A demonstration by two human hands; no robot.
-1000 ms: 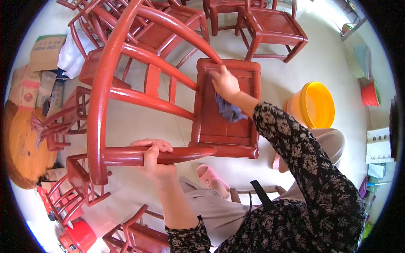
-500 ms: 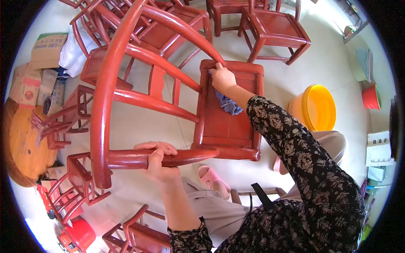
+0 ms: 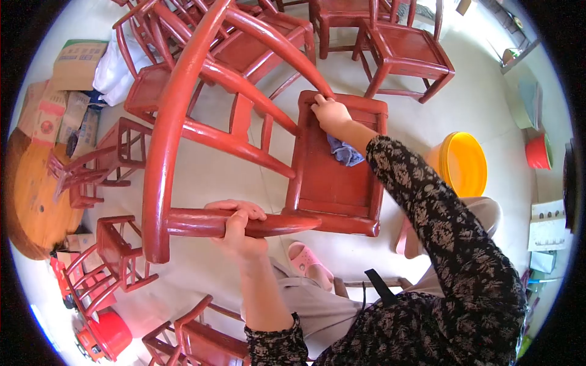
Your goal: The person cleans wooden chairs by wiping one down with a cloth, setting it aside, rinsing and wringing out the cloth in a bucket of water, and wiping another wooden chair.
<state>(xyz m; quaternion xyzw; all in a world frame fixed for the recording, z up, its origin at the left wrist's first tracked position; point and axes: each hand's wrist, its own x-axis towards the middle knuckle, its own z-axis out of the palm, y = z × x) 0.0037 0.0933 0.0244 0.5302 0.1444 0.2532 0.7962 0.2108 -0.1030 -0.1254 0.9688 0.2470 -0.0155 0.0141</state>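
A glossy red wooden chair (image 3: 332, 189) is tipped in front of me, its backrest reaching toward the upper left and its seat panel facing me. My left hand (image 3: 242, 230) is wrapped around the chair's near back post, part way along. At the far corner of the seat, where the other back post meets it, my right hand (image 3: 331, 116) is closed on a blue cloth (image 3: 346, 152). Most of the cloth hangs out below that hand onto the seat panel; the part inside the fingers is hidden.
A yellow bucket (image 3: 465, 165) stands right of the chair. More red chairs (image 3: 415, 52) are at the back, with several stacked at upper left. Small red chairs (image 3: 116, 250), a round wooden tabletop (image 3: 43, 201), cardboard boxes (image 3: 76, 64) and a red tub (image 3: 110, 332) line the left.
The view has shifted slightly, so the chair appears a little farther right. My right hand stays at the seat corner, its fingers turned somewhat. My left hand keeps its hold on the post.
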